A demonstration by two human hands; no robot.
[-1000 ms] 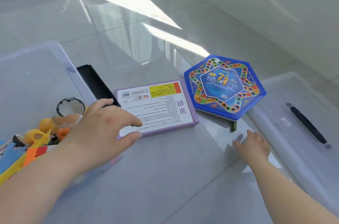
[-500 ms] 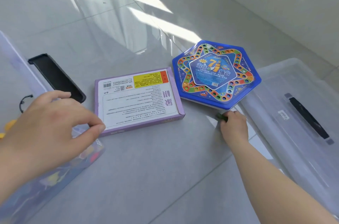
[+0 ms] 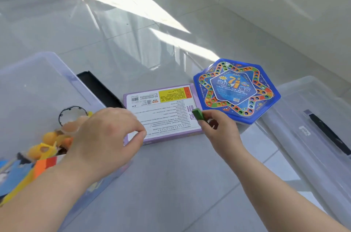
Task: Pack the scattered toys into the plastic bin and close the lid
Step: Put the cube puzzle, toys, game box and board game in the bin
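A clear plastic bin [image 3: 47, 72] stands at the left with several colourful toys [image 3: 45, 148] inside. My left hand [image 3: 106, 136] hovers over the bin's near right corner, fingers loosely bent, holding nothing. My right hand [image 3: 220, 131] pinches a small green block [image 3: 198, 114] above the purple flat box [image 3: 163, 114] that lies on the floor. A blue hexagonal game board [image 3: 235, 89] lies to the right of the box. The bin's clear lid [image 3: 307, 117], with a black handle, lies on the floor at the right.
A black flat tray [image 3: 98, 89] lies between the bin and the purple box. A black ring [image 3: 73, 114] sits inside the bin. Glossy tiled floor [image 3: 133, 32] stretches behind, and a white wall [image 3: 284, 3] runs along the right.
My right hand reached the floor by the blue board, picked up the green block and lifted it leftward over the purple box. My left hand stayed near the bin's corner.
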